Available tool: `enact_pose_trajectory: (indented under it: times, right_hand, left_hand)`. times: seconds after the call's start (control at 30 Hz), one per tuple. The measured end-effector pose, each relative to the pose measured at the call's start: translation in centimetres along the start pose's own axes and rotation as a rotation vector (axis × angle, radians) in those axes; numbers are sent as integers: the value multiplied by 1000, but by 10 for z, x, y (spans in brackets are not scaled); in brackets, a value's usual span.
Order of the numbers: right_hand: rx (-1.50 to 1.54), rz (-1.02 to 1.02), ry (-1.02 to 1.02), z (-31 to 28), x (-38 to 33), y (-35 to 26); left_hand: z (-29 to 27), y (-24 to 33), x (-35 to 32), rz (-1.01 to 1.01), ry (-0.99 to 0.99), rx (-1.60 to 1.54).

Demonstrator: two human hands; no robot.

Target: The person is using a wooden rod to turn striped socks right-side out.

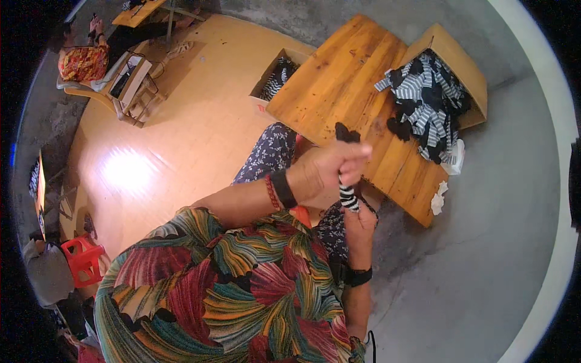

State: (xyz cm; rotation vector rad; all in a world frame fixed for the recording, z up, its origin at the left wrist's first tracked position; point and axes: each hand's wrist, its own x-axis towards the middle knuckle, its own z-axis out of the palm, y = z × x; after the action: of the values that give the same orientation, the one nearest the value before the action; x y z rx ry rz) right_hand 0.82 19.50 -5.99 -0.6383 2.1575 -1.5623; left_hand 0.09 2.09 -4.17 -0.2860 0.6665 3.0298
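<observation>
A narrow knitted piece with black and white stripes, which looks like a sock [348, 198], is stretched between my two hands. My left hand [340, 164] is closed around its upper part, and a black end sticks out above the fist. Lower down, my right hand [361, 219] grips the striped lower end, with its fingers partly hidden. Both hands are above my lap, close to the near edge of the wooden table [339, 72].
On the table's right, a cardboard box [466, 75] lies tipped, spilling striped and black knitwear [426, 103]. Another box [260, 91] of striped pieces stands beyond the table. White crumpled paper [439, 198] lies by its edge. A person [85, 63] sits far left; a red stool [83, 260] stands left.
</observation>
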Motion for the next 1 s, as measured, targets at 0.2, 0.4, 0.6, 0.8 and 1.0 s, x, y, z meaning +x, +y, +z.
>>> enact_pose_trajectory:
  times: [0.2,0.4,0.6,0.8,1.0]
  right_hand:
    - [773,547,-202,18,2,-6]
    - [869,499,-208,15,2,-6]
    - [65,169,-46,1,-9,4]
    - [135,129,-5,5,-8,14]
    - [425,349,6,23,-1,-12]
  left_hand:
    - [-5,-7,-2,-37,-81,-49]
    - [6,-3,-1,230,97,4]
    - [5,15,-1,310,57,15]
    - [15,0,-5,255,46,-32]
    - [14,-18,-7,254,118,112]
